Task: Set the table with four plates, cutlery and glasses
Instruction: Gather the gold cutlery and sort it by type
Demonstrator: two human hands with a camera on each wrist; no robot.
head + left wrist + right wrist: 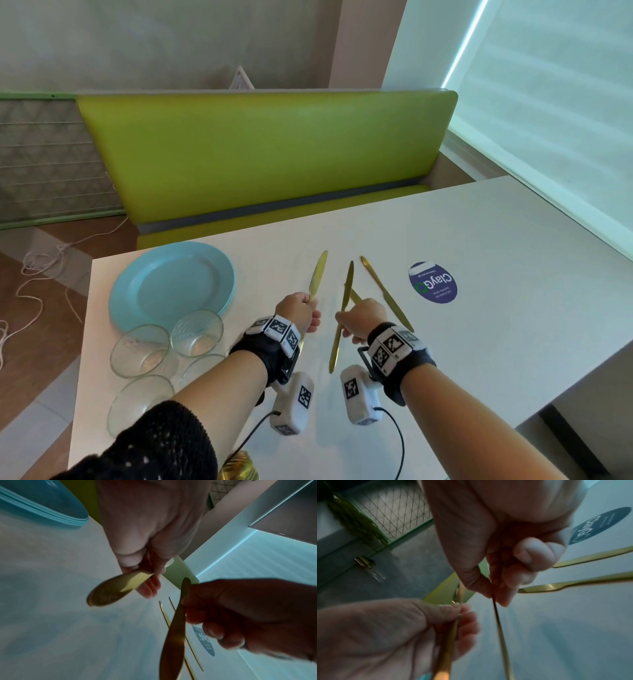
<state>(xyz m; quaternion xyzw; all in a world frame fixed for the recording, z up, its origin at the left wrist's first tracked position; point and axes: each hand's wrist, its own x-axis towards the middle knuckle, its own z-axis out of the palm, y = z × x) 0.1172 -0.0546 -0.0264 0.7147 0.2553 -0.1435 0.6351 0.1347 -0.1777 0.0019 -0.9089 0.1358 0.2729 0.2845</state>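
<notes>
Sticker (pixel 433 282): reads "ClayGo"; smaller print illegible.
Left hand (pixel 301 310): fingers curled round gold knife (pixel 318 274).
Right hand (pixel 363 318): pinching second knife (pixel 342 315).

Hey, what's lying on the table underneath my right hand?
Two gold knives lie on the white table below the right hand, which holds a third. The hand covers part of one.

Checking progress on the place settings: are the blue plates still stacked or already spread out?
Stacked. The blue plates sit in one pile; the left wrist view shows several layered rims.
</notes>
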